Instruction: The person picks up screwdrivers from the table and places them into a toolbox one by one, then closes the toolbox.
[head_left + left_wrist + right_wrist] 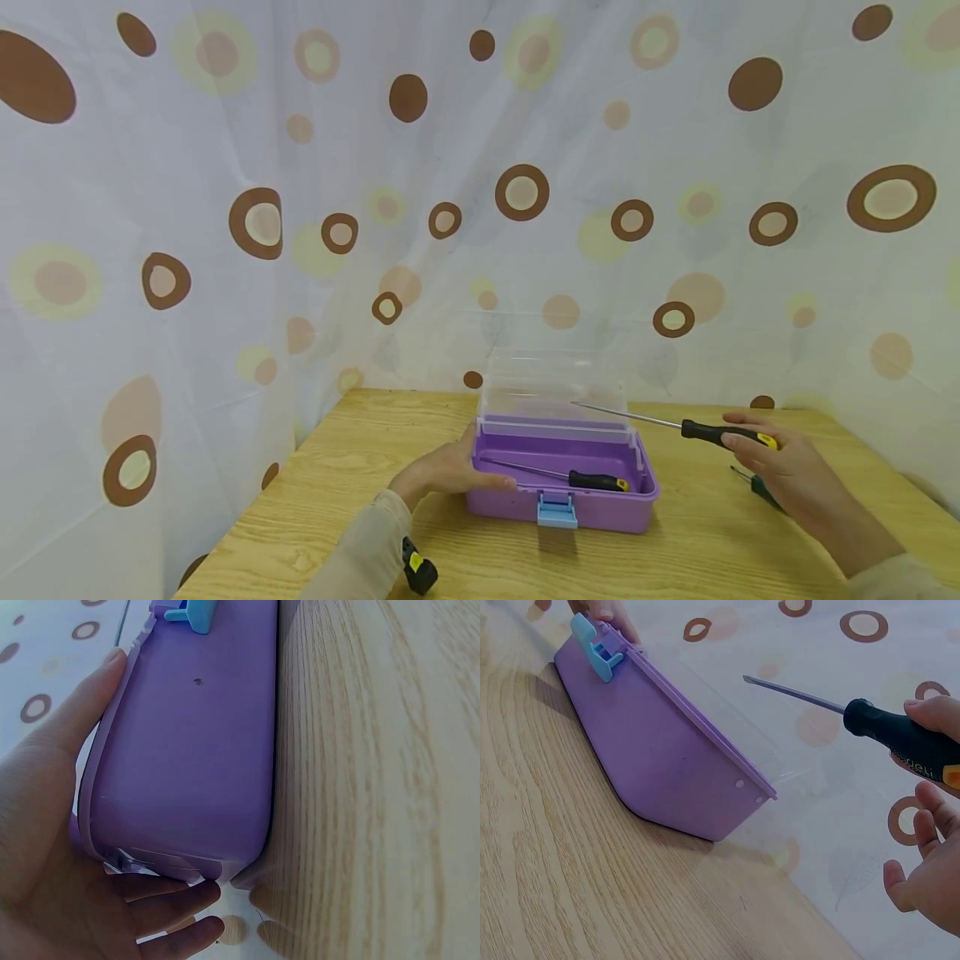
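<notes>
Screwdriver (701, 431) in the air, its black handle was pinched between the thumb and fingers of the right hand (798, 471), above and to the right of a purple box (510, 504) on the wooden table (675, 550). Its shaft pointed leftward, towards the raised clear lid (555, 379). In the right wrist view the other fingers hung loosely bent below the handle. The left hand (453, 468) lay spread at the box's left end, thumb along the front rim, seemingly steadying it.

Inside the box a second screwdriver (596, 481) lay slantwise, handle to the right. A green-handled tool (765, 492) lay on the table, partly hidden by the right hand.

The step in hand appeared to be a transfer of the raised screwdriver, though its direction could not be told. If inward, the next move would call for levelling it over the opening and lowering it beside the other, tip kept off lid and rim.
</notes>
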Motion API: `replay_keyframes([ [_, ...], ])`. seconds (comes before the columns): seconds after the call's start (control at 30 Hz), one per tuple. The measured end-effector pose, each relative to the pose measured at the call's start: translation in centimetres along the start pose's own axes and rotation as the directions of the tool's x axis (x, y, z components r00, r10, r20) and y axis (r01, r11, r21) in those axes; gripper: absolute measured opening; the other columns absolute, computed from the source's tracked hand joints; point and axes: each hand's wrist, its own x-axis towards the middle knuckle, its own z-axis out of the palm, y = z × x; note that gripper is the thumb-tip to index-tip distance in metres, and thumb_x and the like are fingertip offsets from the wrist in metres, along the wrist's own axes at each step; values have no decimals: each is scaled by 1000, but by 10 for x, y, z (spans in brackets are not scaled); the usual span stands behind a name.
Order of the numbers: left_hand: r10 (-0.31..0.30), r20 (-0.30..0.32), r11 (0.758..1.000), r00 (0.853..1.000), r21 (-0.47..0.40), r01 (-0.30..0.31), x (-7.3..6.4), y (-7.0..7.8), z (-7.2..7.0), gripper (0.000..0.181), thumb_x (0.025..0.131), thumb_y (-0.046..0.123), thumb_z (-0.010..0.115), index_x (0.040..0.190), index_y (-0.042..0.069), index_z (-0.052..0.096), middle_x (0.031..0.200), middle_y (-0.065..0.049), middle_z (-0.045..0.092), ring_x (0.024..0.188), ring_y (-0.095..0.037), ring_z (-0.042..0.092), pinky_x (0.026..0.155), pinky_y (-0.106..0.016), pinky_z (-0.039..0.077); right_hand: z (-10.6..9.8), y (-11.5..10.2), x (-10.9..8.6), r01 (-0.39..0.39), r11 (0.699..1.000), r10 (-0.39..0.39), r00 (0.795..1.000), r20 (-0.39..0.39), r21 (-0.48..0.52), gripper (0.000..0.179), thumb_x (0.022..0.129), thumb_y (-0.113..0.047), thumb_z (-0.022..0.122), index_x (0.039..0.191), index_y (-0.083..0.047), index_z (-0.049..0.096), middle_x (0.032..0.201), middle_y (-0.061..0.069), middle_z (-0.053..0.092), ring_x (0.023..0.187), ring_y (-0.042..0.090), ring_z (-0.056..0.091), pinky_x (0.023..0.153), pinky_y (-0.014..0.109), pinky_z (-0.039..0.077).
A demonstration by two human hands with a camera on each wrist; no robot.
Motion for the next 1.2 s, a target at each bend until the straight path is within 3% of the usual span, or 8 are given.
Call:
replay_keyframes([
  [0.23, -23, -7, 1000, 1000, 7, 23, 0, -1, 1, 133, 79, 62, 82, 166, 7, -3, 160, -27, 35, 140, -44, 43, 114, -58, 34, 13, -5, 6, -23, 995, 24, 1000, 10, -101, 32, 109, -14, 55, 127, 9, 67, 139, -16, 43, 115, -10, 49, 88, 16, 49],
  [0.43, -17, -5, 1000, 1000, 2, 17, 1, -2, 1, 132, 80, 61, 82, 166, 7, -3, 160, -27, 36, 140, -44, 43, 114, -58, 34, 22, -5, 10, -9, 997, 13, 999, 50, -71, 30, 109, -11, 53, 123, 13, 67, 138, -18, 44, 120, -7, 45, 91, 14, 46],
  [0.5, -17, -4, 1000, 1000, 3, 17, 1, -2, 1, 132, 80, 61, 82, 166, 7, -3, 159, -27, 36, 140, -44, 43, 114, -58, 34, 25, -4, 11, -4, 998, 8, 998, 59, -67, 31, 109, -10, 53, 123, 14, 67, 139, -17, 45, 126, 0, 39, 93, 13, 45],
  [0.73, -11, -2, 1000, 1000, -2, 11, 1, -1, 1, 132, 80, 61, 82, 166, 8, -4, 160, -26, 36, 140, -44, 43, 114, -59, 33, 36, -5, 16, -31, 998, 36, 996, 76, -60, 34, 109, -12, 54, 124, 17, 64, 143, -11, 42, 144, 46, 13, 93, 14, 41],
  [0.83, -7, -1, 1000, 1000, -8, 7, 1, -2, 0, 132, 80, 60, 82, 166, 9, -4, 160, -25, 35, 140, -44, 43, 114, -59, 33, 42, -7, 18, -48, 996, 55, 995, 80, -78, 37, 109, -15, 55, 126, 17, 63, 147, -3, 39, 147, 50, 9, 98, 23, 39],
  [1.07, 4, 4, 1000, 1000, -8, -4, 2, -3, 0, 131, 80, 59, 83, 166, 9, -3, 162, -24, 33, 141, -44, 42, 114, -59, 33, 57, -11, 24, -64, 993, 73, 994, 86, -99, 40, 108, -18, 59, 124, 18, 63, 154, 11, 34, 149, 48, 10, 102, 28, 39],
  [1.2, 25, 5, 999, 1000, -24, -25, 3, -3, 0, 129, 81, 56, 83, 166, 10, -2, 161, -23, 36, 140, -44, 43, 113, -59, 34, 66, -13, 28, -66, 994, 74, 993, 93, -90, 38, 106, -17, 61, 122, 18, 65, 156, 16, 32, 149, 48, 8, 111, 58, 27],
])
